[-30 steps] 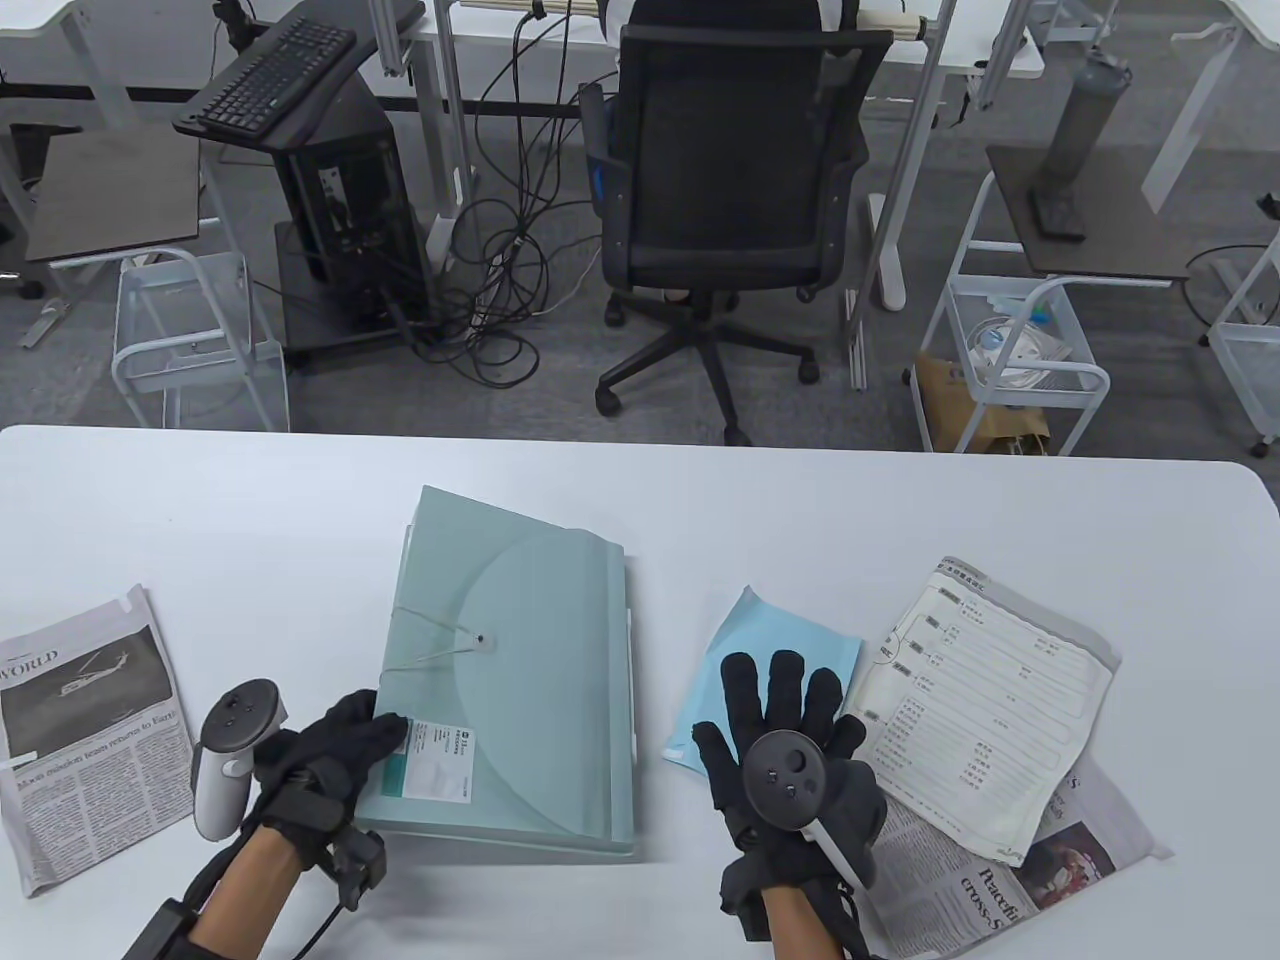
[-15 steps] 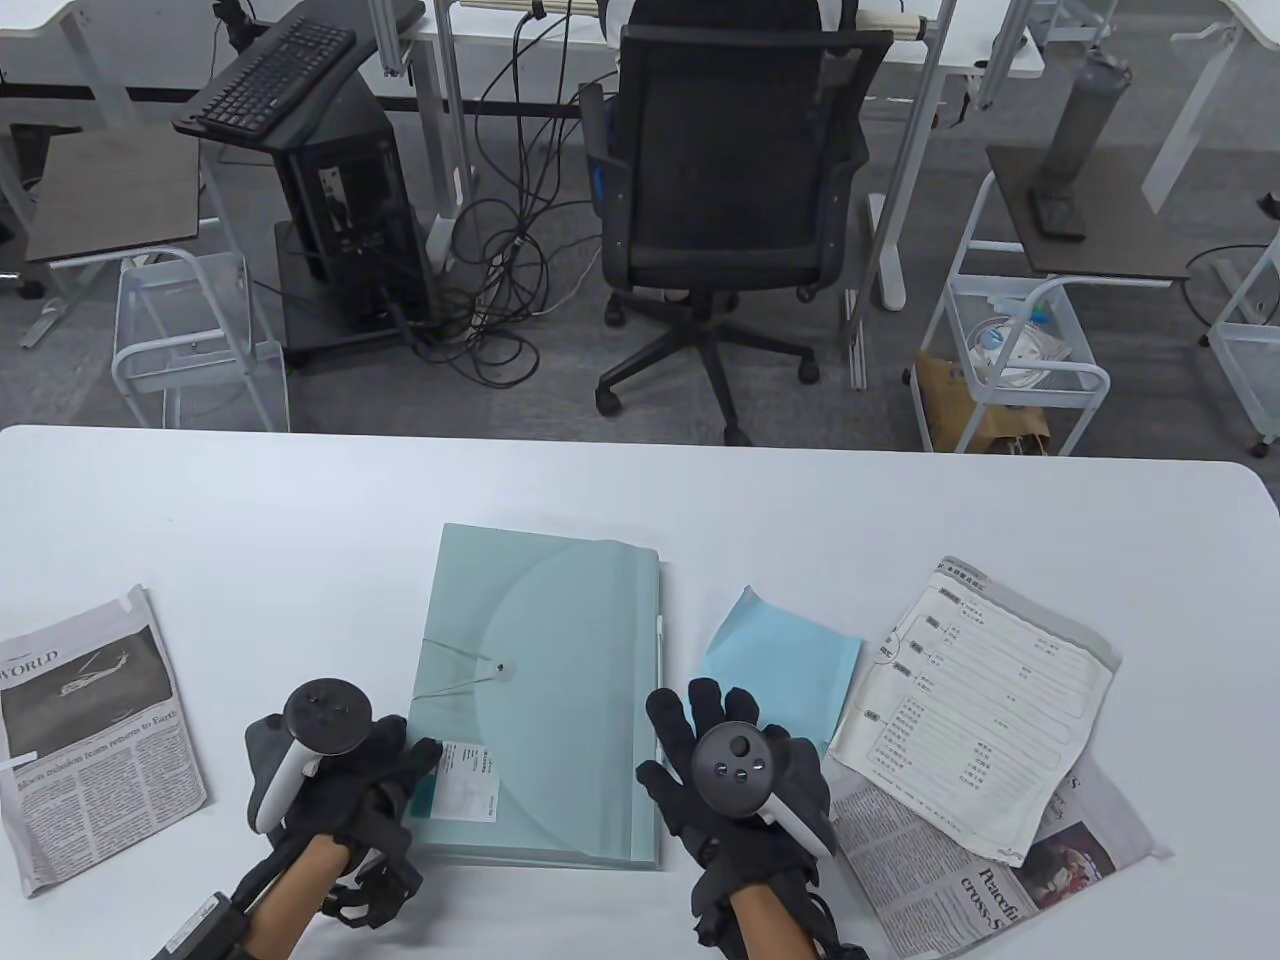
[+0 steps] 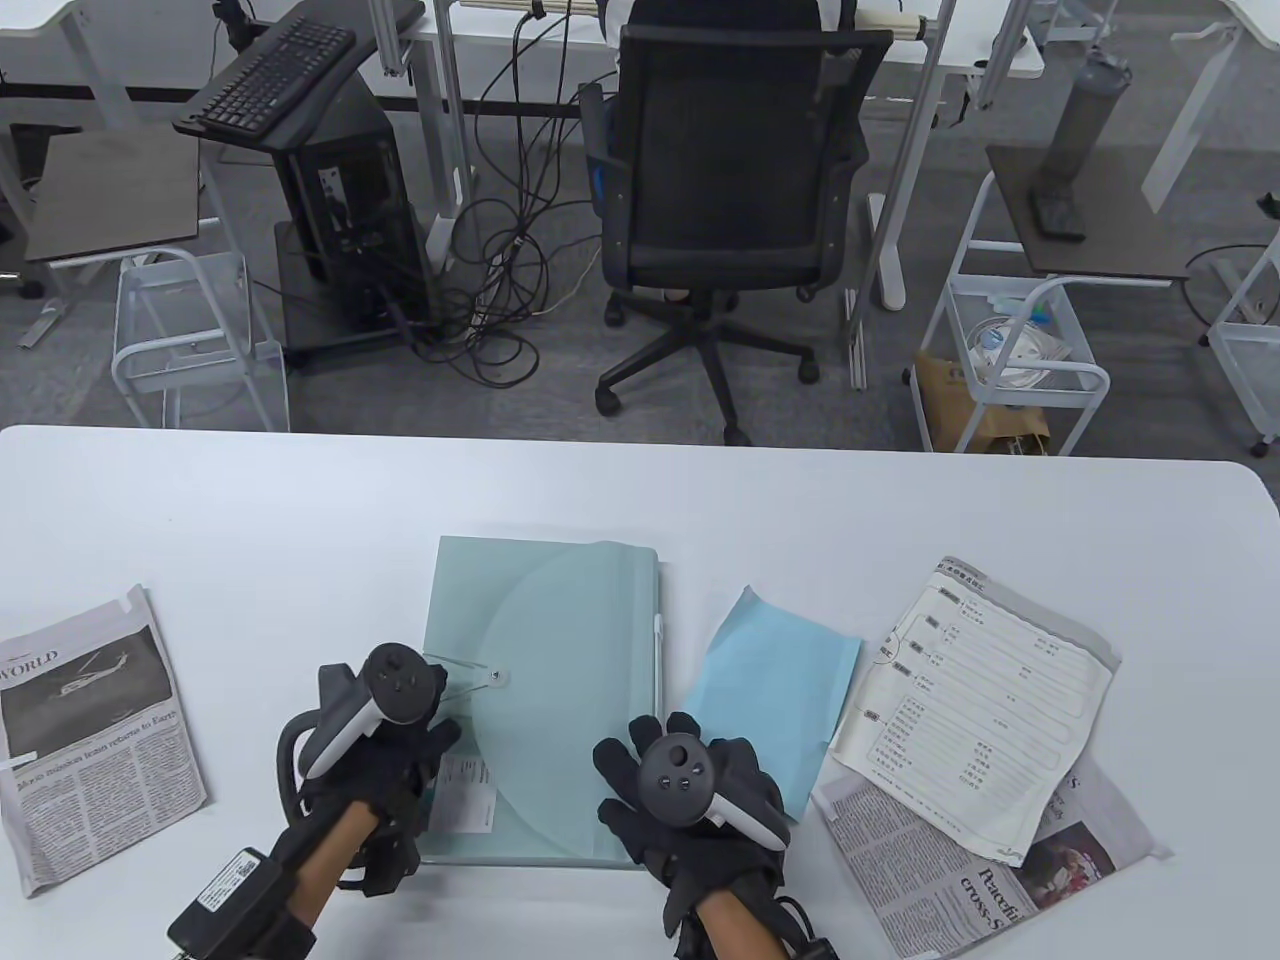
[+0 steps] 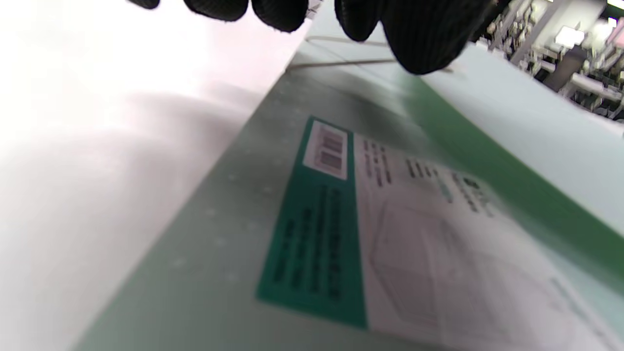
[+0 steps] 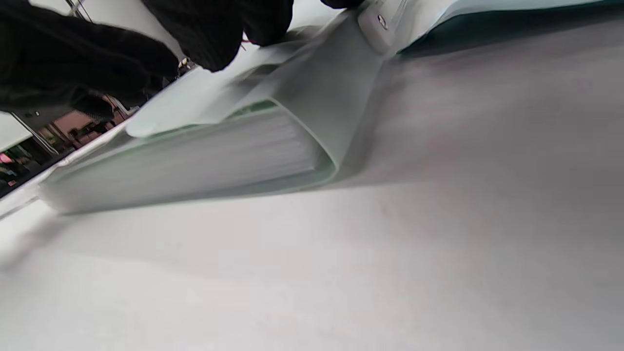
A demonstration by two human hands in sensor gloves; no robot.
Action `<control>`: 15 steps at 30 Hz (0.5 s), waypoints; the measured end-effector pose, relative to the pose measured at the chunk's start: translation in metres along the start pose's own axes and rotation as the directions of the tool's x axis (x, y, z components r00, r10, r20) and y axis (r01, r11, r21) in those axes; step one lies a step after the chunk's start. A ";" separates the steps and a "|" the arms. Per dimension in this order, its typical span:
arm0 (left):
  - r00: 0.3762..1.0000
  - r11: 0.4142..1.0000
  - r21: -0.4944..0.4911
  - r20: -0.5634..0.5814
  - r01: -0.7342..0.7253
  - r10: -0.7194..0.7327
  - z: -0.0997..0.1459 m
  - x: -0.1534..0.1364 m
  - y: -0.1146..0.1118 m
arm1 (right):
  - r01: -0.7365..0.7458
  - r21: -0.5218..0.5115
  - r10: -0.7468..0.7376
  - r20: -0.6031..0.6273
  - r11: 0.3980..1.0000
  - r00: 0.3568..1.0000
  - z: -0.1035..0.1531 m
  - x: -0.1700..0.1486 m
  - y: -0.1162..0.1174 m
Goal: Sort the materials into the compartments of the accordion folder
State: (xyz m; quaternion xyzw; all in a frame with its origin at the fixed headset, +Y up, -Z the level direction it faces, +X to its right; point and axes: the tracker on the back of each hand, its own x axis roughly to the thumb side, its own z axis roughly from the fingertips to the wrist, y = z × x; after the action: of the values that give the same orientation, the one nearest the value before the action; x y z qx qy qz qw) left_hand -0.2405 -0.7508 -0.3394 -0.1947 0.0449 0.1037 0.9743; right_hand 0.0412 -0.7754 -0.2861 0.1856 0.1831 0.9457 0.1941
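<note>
A pale green accordion folder (image 3: 560, 640) lies flat in the middle of the table, its flap held down by an elastic cord (image 4: 341, 62) looped to a button (image 3: 497, 678). My left hand (image 3: 435, 735) reaches over the folder's near left part, above its printed label (image 4: 341, 219), fingertips (image 4: 419, 44) hanging just over the cord and gripping nothing. At the folder's near right edge, my right hand (image 3: 640, 760) has spread fingers (image 5: 214, 39) touching the flap's rim. A blue sheet (image 3: 780, 680), a white printed form (image 3: 985, 700) and a newspaper (image 3: 950, 880) lie to the right.
Another folded newspaper (image 3: 90, 730) lies at the table's left edge. The white table (image 3: 250, 520) stretches bare beyond the folder. Behind it stand an office chair (image 3: 735, 200), wire carts and a computer stand on the floor.
The folder slid right and straightened. My left hand moved forward and right over the label toward the cord. My right hand left the blue sheet and came left to the folder's edge.
</note>
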 end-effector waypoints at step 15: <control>0.970 0.959 0.150 -0.055 0.242 -0.236 -0.016 0.024 -0.008 | 0.017 0.028 -0.017 -0.018 0.999 1.000 -0.006 0.002 0.003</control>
State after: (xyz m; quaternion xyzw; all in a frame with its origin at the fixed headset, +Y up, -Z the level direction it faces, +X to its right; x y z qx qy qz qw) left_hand -0.2162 -0.7599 -0.3538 -0.1239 0.0470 -0.0222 0.9909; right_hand 0.0357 -0.7788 -0.2898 0.1784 0.1997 0.9430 0.1978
